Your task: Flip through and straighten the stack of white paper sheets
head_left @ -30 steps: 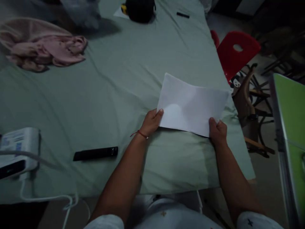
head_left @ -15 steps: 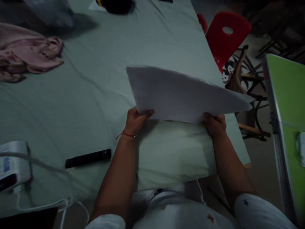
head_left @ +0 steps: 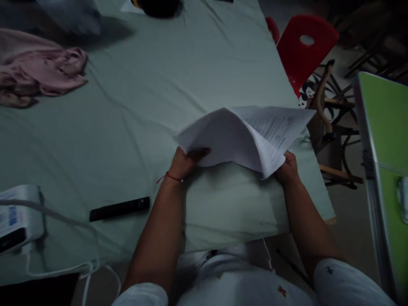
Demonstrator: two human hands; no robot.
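White paper (head_left: 223, 136), bowed and creased, held above the near right part of the pale green cloth-covered table (head_left: 137, 127); blank face at left, printed lines visible at right. Left hand (head_left: 185, 163) pinches the near left edge, thumb on top. Right hand (head_left: 287, 168) grasps the right side—fingers partly hidden by paper. Slim black oblong object (head_left: 119, 209) lies left of the left forearm; crumpled pink cloth (head_left: 51, 72) farther off, well apart. Red plastic chair (head_left: 307, 46) beyond the table's right edge.

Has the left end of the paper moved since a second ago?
Yes, leftward: that end of the paper reaches closer to the black bar lying on the tablecloth.
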